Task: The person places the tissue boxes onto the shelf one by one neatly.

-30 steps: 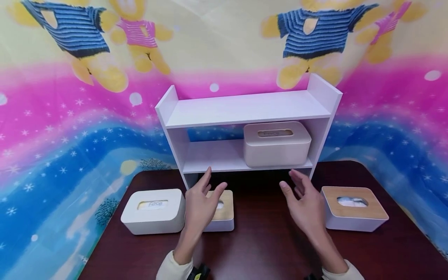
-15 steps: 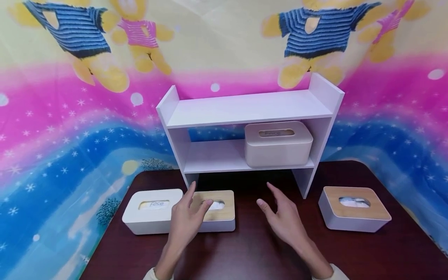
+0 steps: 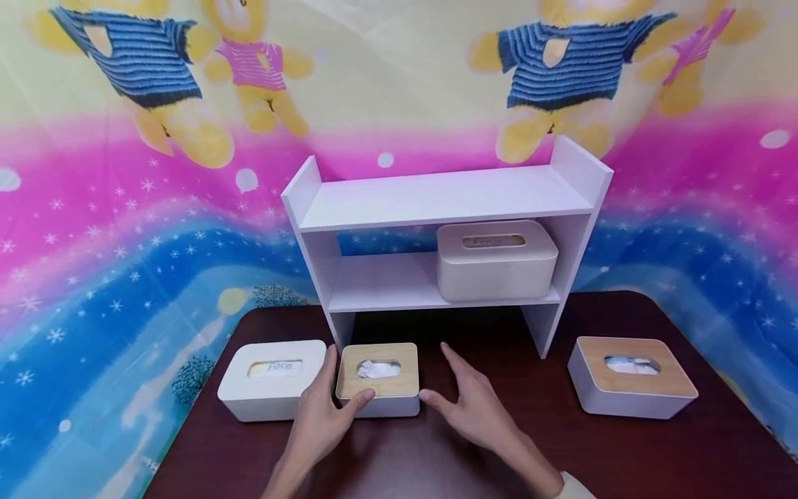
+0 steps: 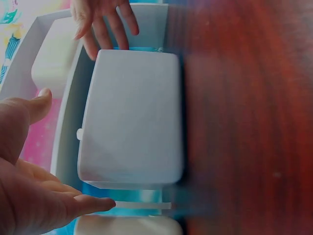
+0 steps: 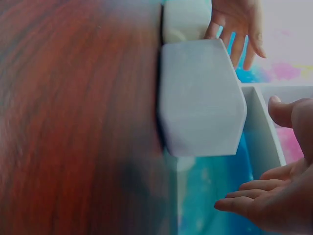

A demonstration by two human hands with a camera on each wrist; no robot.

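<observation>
On the dark table, a white tissue box with a wooden lid (image 3: 396, 388) shows tissue through its oval opening. My left hand (image 3: 323, 414) stands at its left side, fingers extended beside the gap to a cream tissue box (image 3: 264, 378) marked "Face". The left thumb overlaps the near edge of the wooden-lidded box in the head view; contact is unclear. At the right side, my right hand (image 3: 475, 409) has its fingers spread, thumb tip close to the box's corner. In the left wrist view the white box side (image 4: 132, 117) lies between both hands.
A white two-tier shelf (image 3: 445, 197) stands at the back. On its lower board, at the right, sits another cream tissue box (image 3: 497, 277). A second wooden-lidded tissue box (image 3: 632, 378) rests at the table's right. A patterned cloth (image 3: 156, 277) hangs behind.
Both hands have come down toward the middle wooden-lidded tissue box, the right one moving far to the left, the left one slightly left and nearer. The boxes have stayed in place.
</observation>
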